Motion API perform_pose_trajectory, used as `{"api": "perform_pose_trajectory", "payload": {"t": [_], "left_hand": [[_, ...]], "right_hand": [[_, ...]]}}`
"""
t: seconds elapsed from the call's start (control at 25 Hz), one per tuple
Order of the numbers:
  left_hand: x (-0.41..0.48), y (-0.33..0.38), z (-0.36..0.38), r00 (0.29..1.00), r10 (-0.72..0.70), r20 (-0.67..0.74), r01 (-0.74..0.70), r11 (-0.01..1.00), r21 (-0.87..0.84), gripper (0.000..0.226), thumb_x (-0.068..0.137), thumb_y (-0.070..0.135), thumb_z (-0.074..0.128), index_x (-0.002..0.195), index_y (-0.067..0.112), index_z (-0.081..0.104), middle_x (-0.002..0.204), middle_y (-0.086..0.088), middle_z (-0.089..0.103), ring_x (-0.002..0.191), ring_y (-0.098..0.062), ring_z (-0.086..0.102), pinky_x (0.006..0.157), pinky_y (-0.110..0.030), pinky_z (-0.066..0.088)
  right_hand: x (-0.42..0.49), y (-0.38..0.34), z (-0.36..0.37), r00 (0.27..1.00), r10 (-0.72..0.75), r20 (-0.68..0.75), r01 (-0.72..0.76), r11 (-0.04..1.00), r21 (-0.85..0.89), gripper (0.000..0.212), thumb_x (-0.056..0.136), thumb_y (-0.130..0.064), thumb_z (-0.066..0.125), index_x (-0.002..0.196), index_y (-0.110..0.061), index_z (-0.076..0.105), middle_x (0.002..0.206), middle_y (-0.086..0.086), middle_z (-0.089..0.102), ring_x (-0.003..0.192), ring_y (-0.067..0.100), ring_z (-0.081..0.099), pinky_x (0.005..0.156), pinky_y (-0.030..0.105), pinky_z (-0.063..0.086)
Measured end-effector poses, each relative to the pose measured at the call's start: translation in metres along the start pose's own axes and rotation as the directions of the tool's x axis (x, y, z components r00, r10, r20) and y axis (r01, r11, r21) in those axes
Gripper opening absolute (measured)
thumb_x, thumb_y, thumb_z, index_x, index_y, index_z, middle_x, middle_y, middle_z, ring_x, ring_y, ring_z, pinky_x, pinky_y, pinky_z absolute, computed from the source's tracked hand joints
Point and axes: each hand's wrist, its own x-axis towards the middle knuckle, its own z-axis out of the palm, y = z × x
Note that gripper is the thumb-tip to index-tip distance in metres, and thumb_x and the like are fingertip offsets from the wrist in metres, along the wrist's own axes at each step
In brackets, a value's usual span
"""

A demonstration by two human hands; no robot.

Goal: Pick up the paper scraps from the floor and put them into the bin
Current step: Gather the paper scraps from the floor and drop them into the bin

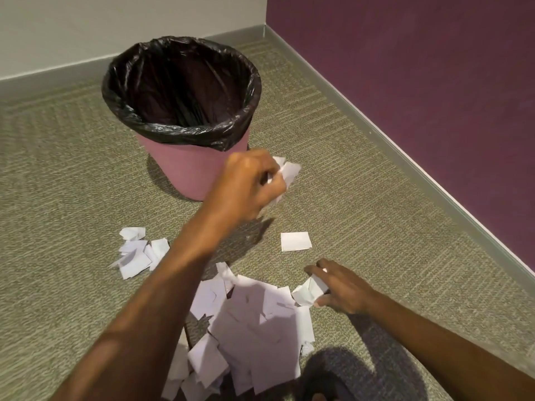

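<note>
In the left hand (249, 183) crumpled scraps (286, 173) are clenched, held just beside the bin (179, 169), whose open mouth lies up and to its left. 1 scrap (308, 292) is pinched by the right hand (341, 287) at the edge of the floor pile (254, 328), farther from the bin.

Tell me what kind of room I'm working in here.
Likely a corner of an office or hotel room: low-pile carpet, grey baseboard under a purple wall, and a pink bin with black liner.
</note>
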Motion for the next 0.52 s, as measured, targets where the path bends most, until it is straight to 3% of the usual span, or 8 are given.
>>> {"api": "perform_pose_trajectory", "payload": {"t": [0.16, 0.32, 0.4, 0.48, 0.52], "left_hand": [[0.031, 0.033, -0.087, 0.933, 0.056, -0.354, -0.05, 0.998, 0.026, 0.017, 0.083, 0.018, 0.062, 0.081, 0.007, 0.075, 0.076, -0.002, 0.067, 0.065, -0.013, 0.059, 0.057, -0.024, 0.045], [0.05, 0.006, -0.143, 0.844, -0.132, -0.521, 0.145, 0.989, -0.016, 0.023, 0.081, 0.031, 0.056, 0.092, 0.02, 0.072, 0.085, -0.001, 0.07, 0.071, -0.01, 0.064, 0.065, -0.03, 0.056], [0.061, -0.023, -0.155, 0.812, -0.254, -0.525, 0.274, 0.961, -0.042, 0.028, 0.075, 0.03, 0.056, 0.09, 0.015, 0.074, 0.082, -0.004, 0.071, 0.066, -0.008, 0.062, 0.063, -0.031, 0.056], [0.068, -0.048, -0.156, 0.79, -0.349, -0.504, 0.361, 0.929, -0.078, 0.023, 0.074, 0.022, 0.06, 0.085, 0.009, 0.075, 0.078, -0.009, 0.071, 0.052, -0.001, 0.059, 0.052, -0.026, 0.054], [0.071, -0.058, -0.154, 0.78, -0.396, -0.485, 0.396, 0.912, -0.109, 0.017, 0.075, 0.016, 0.062, 0.082, 0.007, 0.075, 0.076, -0.012, 0.071, 0.044, 0.003, 0.056, 0.045, -0.021, 0.052]], "right_hand": [[-0.006, -0.001, 0.004, 0.997, -0.022, -0.068, 0.021, 1.0, -0.016, 0.048, 0.088, -0.04, 0.065, 0.128, -0.024, 0.044, 0.122, 0.001, 0.048, 0.104, 0.019, 0.051, 0.08, 0.031, 0.046], [-0.001, -0.005, -0.001, 1.0, -0.028, 0.001, 0.028, 0.999, -0.016, 0.031, 0.089, -0.038, 0.059, 0.114, -0.02, 0.058, 0.118, 0.002, 0.053, 0.104, 0.024, 0.058, 0.078, 0.034, 0.047], [0.004, -0.01, -0.02, 0.998, 0.021, 0.052, -0.031, 0.979, 0.2, 0.031, 0.087, -0.043, 0.061, 0.103, -0.017, 0.064, 0.106, 0.004, 0.063, 0.096, 0.025, 0.064, 0.076, 0.036, 0.049], [0.006, -0.022, -0.065, 0.994, 0.082, 0.07, -0.107, 0.823, 0.558, 0.029, 0.086, -0.039, 0.069, 0.093, -0.011, 0.068, 0.089, 0.01, 0.071, 0.077, 0.024, 0.069, 0.065, 0.037, 0.052], [0.007, -0.031, -0.097, 0.996, 0.09, 0.014, -0.076, 0.732, 0.678, 0.026, 0.087, -0.033, 0.071, 0.089, -0.008, 0.068, 0.082, 0.01, 0.072, 0.069, 0.022, 0.068, 0.06, 0.034, 0.05]]}}
